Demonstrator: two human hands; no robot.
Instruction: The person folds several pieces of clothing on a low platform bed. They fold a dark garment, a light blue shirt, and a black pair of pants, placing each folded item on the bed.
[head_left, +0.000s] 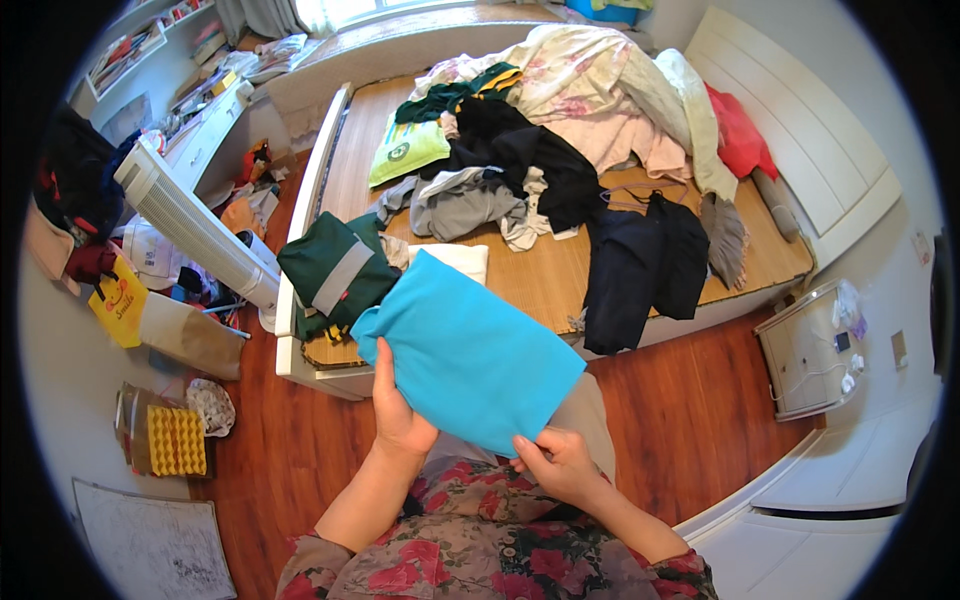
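Note:
A folded bright blue cloth (469, 352) is held up in front of my body. My left hand (401, 416) supports its left side, thumb on top and the other fingers hidden beneath. At the lower right corner, my right hand (555, 459) pinches the cloth between thumb and fingers. Just beyond it, on the corner of the bed, sits a folded dark green garment (337, 266) with a grey band. A folded white cloth (454, 261) lies partly behind the blue one.
On the bed mat (544, 289) lie dark trousers (626, 270), a grey garment (469, 206), a black garment (525, 150), a light green pillow (409, 150) and a floral quilt (577, 67). A white tower fan (199, 221) stands left; a bedside cabinet (806, 360) stands right.

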